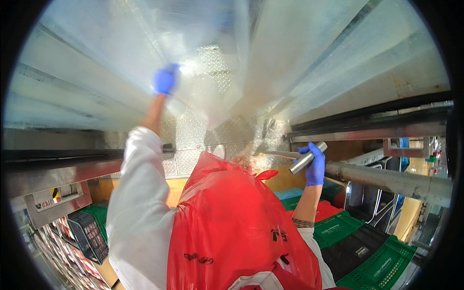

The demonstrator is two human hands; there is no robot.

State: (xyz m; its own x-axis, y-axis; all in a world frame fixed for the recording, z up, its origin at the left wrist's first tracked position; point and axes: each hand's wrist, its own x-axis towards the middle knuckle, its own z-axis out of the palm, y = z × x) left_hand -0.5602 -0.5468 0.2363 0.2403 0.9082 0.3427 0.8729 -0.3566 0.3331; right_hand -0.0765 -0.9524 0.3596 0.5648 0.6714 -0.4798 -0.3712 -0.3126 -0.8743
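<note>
- Two gloved hands are in view, both in blue gloves, both raised ahead of the person.
- Left hand (166,80): reaches up on a white-sleeved arm and presses against a large clear plastic sheet (212,58); glare hides the fingers, so I cannot tell whether they pinch the sheet or lie flat on it.
- Right hand (314,166): wrapped closed around a metal cylinder (306,159), held tilted, its upper end pointing up and to the right.
- Cylinder position: just in front of a horizontal steel pipe (391,181), near the lower edge of the plastic sheet.
- Red plastic apron (232,222) covers the person's front, bunched up toward the centre.
- Diamond-pattern metal plate (193,135) shows behind the sheet.
- Green crates (377,268) and a black crate (353,249) sit at lower right; a dark crate (87,234) at lower left.
</note>
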